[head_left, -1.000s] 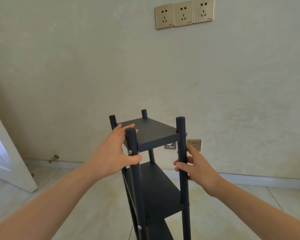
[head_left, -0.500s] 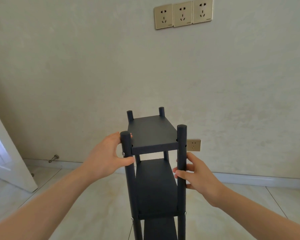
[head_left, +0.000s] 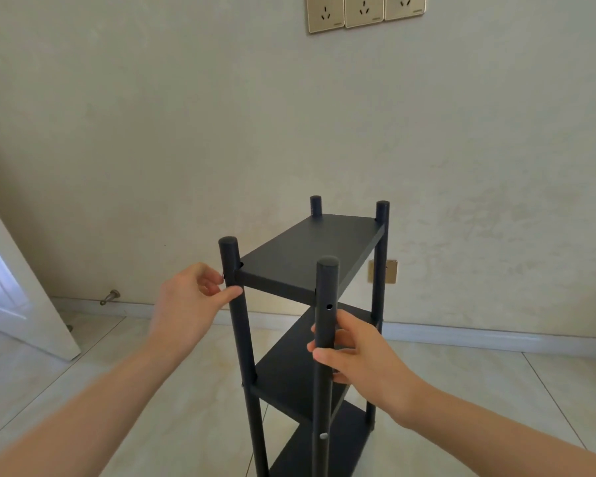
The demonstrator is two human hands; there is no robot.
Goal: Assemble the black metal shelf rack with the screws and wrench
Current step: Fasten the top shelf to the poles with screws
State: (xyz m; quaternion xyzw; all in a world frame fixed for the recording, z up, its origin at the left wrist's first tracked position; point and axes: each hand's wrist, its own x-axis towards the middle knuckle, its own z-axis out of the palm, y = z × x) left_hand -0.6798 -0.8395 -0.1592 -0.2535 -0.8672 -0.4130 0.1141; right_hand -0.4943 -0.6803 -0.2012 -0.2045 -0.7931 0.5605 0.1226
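The black metal shelf rack (head_left: 300, 259) stands upright on the floor in front of me, with three flat shelves and four round posts. My left hand (head_left: 190, 301) pinches the near left post just below the top shelf, thumb and fingers closed around it. My right hand (head_left: 355, 356) wraps the near right post between the top and middle shelves. An empty screw hole (head_left: 329, 307) shows in that post above my fingers, and a silver screw head (head_left: 323, 436) sits lower down. No wrench or loose screws are in view.
A pale wall stands close behind the rack, with a row of three sockets (head_left: 365, 10) up high and one low socket (head_left: 389, 271) behind a far post. A white door (head_left: 18, 301) hangs open at left, with a door stopper (head_left: 110, 297) by the skirting. Tiled floor lies below.
The rack has turned about its upright axis, so its long side now runs away to the right. Both hands stayed on the near posts, and the view has tilted down a little.
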